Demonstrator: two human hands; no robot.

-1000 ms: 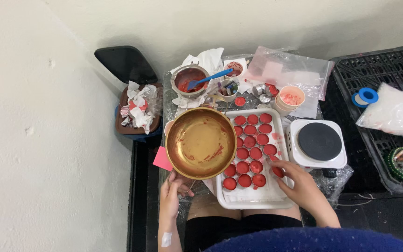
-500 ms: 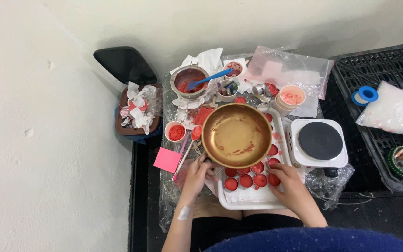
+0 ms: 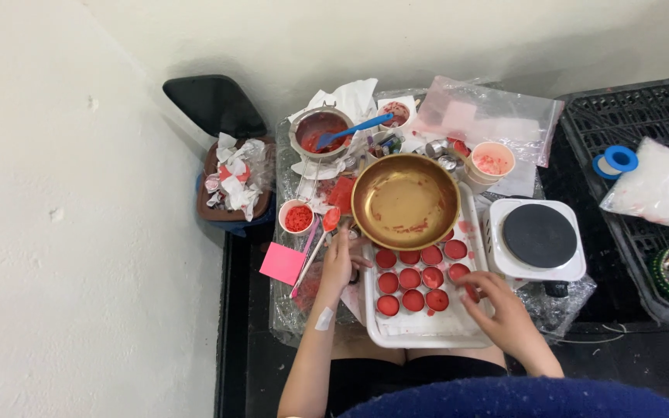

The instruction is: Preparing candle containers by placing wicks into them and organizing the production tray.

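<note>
Cluttered with red-stained bits, the low plastic-covered table (image 3: 288,329) sits against a pale wall, and the person bends over it from the near edge. Nearest, the right hand (image 3: 505,313) rests at the right rim of the white tray (image 3: 427,339), fingertips on the end red-filled cup (image 3: 470,292); whether it pinches the cup I cannot tell. A little farther, the left hand (image 3: 338,259) grips the brass bowl (image 3: 405,201) by its near-left rim (the bowl hangs over the tray's far end). So the bowl lies ahead of both hands, the left one nearer. Beyond stands a small strainer pot (image 3: 320,131).
</note>
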